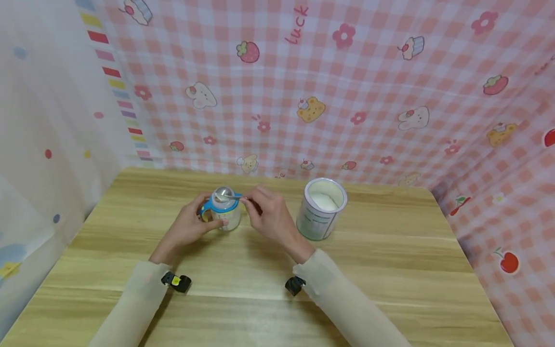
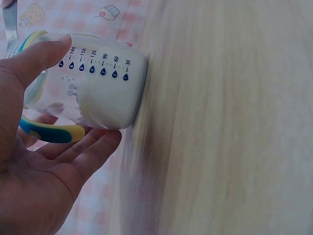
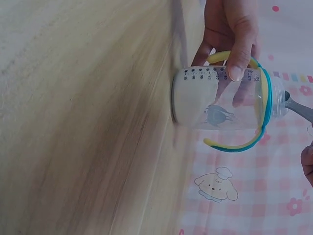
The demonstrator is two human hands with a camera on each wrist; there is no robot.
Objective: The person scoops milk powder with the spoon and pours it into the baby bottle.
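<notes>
A clear baby bottle [image 1: 232, 220] with a blue and yellow two-handled collar stands upright on the table, its top uncapped. White powder [image 2: 110, 100] fills its lower part, beside a printed scale. My left hand [image 1: 187, 225] grips the bottle from the left, thumb on the near side and fingers behind, around one handle. Between thumb and fingers my right hand [image 1: 270, 214] pinches the handle of a metal spoon [image 1: 224, 193]. The spoon's bowl is at the bottle's mouth; in the right wrist view the spoon [image 3: 299, 108] reaches into the threaded neck [image 3: 279, 95].
To the right of my right hand stands an open can [image 1: 318, 221] with white powder inside. The wooden table [image 1: 243, 308] ends at a pink checked cloth [image 1: 286, 82] behind it. A pale dotted cloth [image 1: 52, 120] hangs on the left.
</notes>
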